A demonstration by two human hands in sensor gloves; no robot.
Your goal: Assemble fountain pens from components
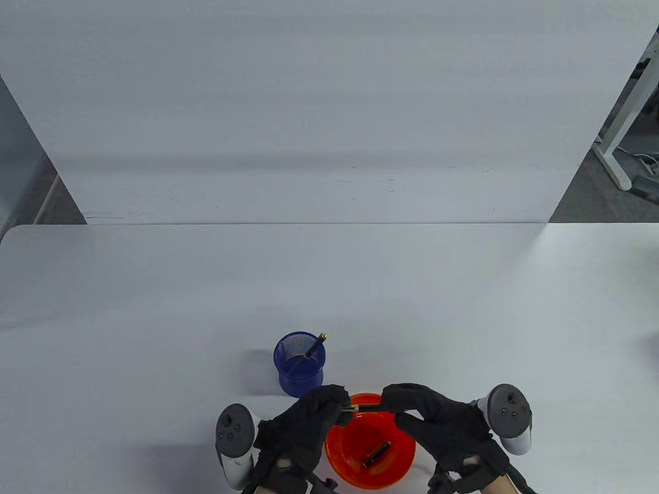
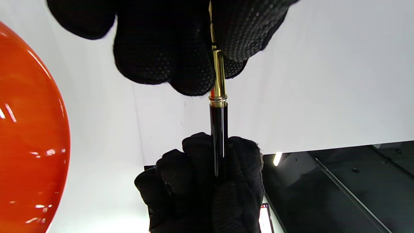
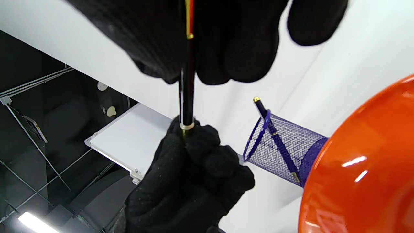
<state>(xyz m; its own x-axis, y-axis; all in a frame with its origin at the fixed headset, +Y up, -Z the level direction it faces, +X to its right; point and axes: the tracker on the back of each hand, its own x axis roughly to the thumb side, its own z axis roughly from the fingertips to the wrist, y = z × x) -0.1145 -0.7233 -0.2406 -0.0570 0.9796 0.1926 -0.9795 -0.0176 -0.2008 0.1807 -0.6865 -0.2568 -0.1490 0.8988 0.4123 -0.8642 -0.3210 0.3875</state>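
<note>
White table (image 1: 154, 309); white backboard (image 1: 309, 103) behind; grey floor (image 1: 582, 195).

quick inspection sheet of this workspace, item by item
surface: white table, bare except near its front edge
job's things: pen held level over the orange bowl; gold section at the left end, black barrel at the right; one dark pen part lies in the bowl; blue mesh cup holds one finished pen, leaning
clutter: nothing seen
hands: left hand pinches the gold end; right hand grips the barrel
cables: nothing seen on the table
surroundings: white backboard; desk leg at far right
</note>
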